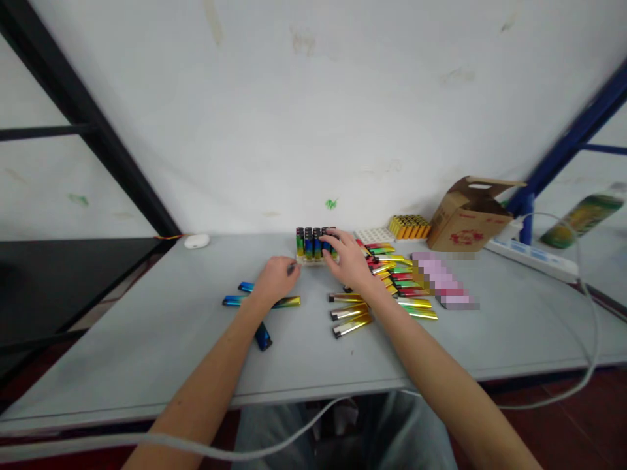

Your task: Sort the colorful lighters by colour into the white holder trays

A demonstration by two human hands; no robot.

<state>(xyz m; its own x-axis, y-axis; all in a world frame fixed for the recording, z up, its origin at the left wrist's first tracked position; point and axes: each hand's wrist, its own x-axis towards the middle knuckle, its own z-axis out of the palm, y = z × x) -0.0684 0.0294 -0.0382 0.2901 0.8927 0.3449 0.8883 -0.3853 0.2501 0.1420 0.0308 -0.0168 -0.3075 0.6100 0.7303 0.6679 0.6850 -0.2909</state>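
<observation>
Several shiny blue-green lighters [308, 245] stand upright in a pale rack [309, 262] near the wall. My right hand [345, 258] reaches over the rack's right end, fingers spread and against the standing pieces, which it partly hides. Just left of the rack, my left hand [277, 279] is closed around a small dark-ended piece, seemingly a lighter [292, 267], mostly hidden by the fingers. Below that hand and forearm lie loose blue lighters [287, 302]. Gold lighters [351, 325] lie below my right hand, and a pile of red, green and gold ones [409, 284] is to its right.
Along the wall are a white holed tray [375, 235], a block of upright orange-yellow pieces [410, 227] and an open cardboard box [467, 219]. A blurred pink flat object [443, 281], a power strip [536, 258] and a loose cable [595, 313] lie right. A white case [196, 241] sits left.
</observation>
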